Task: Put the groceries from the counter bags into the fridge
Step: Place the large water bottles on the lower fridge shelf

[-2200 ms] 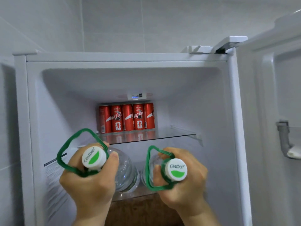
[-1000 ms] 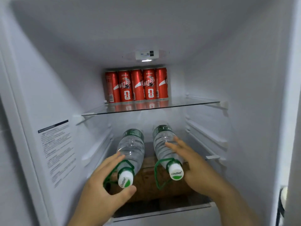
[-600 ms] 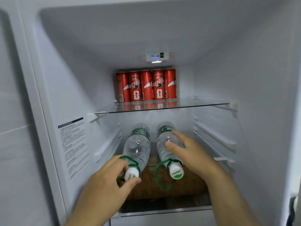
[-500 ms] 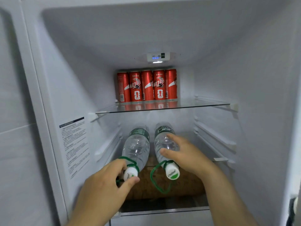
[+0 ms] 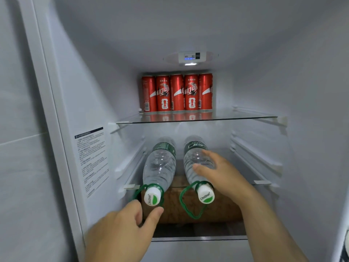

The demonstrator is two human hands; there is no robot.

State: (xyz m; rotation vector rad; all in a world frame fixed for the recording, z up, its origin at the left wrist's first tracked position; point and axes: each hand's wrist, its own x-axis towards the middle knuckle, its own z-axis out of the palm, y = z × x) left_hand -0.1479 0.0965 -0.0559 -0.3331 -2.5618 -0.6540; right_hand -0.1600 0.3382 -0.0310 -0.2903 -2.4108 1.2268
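Backing off the cap, my left hand [image 5: 120, 229] hangs loosely open at lower centre. My right hand [image 5: 222, 174] rests flat on the right bottle [image 5: 194, 146]. The left bottle [image 5: 160, 167] lies alongside, mid-frame, both on the lower shelf [image 5: 178, 183].

cans [image 5: 177, 92] red, white markings | caps [image 5: 152, 197] white, green patch | labels [image 5: 164, 147] dark green

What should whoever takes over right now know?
Left hand: open, thumb and forefinger just below the cap of the left bottle; contact unclear.
Right hand: open, resting on the right bottle.
Both bottles lie side by side on the lower glass shelf, caps toward the door. Five red cans stand at the back of the upper shelf.
Done: both bottles shelved.
Left: withdraw hands; counter bags out of view.
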